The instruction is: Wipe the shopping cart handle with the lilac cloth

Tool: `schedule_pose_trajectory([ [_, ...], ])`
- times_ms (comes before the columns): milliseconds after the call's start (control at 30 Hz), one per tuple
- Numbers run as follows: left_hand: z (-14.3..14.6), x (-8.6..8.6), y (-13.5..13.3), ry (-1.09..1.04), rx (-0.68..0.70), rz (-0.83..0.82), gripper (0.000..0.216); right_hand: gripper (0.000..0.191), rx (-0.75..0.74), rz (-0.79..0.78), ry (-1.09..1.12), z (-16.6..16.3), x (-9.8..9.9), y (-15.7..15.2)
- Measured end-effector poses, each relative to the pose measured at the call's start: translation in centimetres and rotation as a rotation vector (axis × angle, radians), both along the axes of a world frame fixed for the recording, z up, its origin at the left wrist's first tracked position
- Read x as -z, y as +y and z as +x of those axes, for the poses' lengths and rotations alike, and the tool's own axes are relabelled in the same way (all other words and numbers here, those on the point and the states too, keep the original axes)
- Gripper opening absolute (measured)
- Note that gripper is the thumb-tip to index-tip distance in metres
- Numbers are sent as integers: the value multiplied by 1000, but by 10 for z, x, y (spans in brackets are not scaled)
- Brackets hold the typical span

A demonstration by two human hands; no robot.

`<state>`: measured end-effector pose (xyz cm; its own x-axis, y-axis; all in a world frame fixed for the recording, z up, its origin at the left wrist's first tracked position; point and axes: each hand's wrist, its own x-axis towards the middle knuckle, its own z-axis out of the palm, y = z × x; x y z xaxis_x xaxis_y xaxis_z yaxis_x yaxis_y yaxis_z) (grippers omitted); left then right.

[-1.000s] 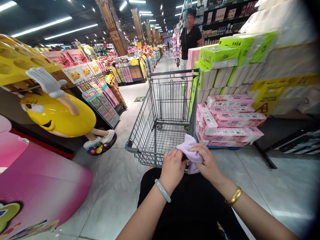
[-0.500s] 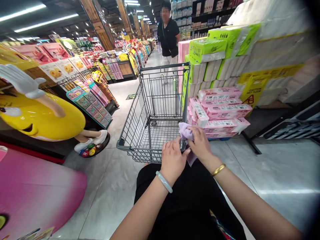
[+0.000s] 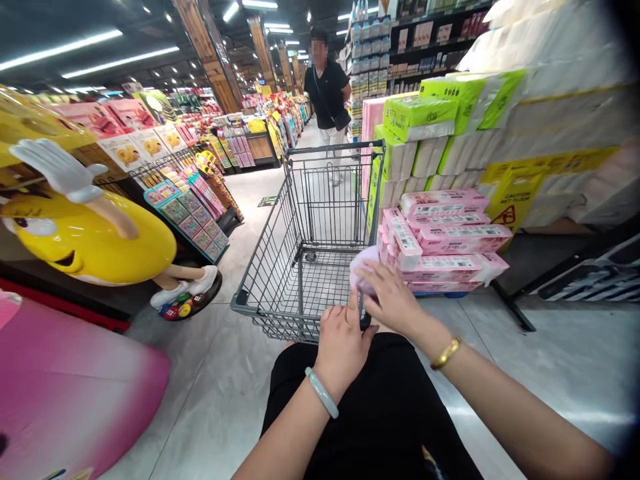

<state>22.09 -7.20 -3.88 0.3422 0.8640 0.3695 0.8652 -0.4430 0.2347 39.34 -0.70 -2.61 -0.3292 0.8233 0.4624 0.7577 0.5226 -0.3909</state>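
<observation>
Curling your left hand (image 3: 343, 340) over the near edge of the shopping cart (image 3: 280, 319), you clasp a lavender cloth (image 3: 361, 268) just ahead in your right hand (image 3: 393, 297).

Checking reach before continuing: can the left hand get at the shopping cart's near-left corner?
Probably yes: the left hand is at the near edge of the shopping cart, and nothing visible blocks the stretch to that corner.
</observation>
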Motion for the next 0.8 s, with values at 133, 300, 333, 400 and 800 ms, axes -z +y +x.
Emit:
schedule_pose_trajectory([
  [133,-11,4,0,-24,5,22,98,67,-215,6,61,12,10,-3],
  [300,-19,4,1,-32,-3,-10,99,54,-88,129,242,6,20,19],
  [333,-20,4,1,-31,-7,-4,100,54,-67,168,245,0,20,19],
  [400,-23,5,2,-34,-15,26,101,54,-100,213,199,-13,18,16],
  [800,-49,4,6,-49,-56,-11,106,52,-288,182,126,-41,20,28],
])
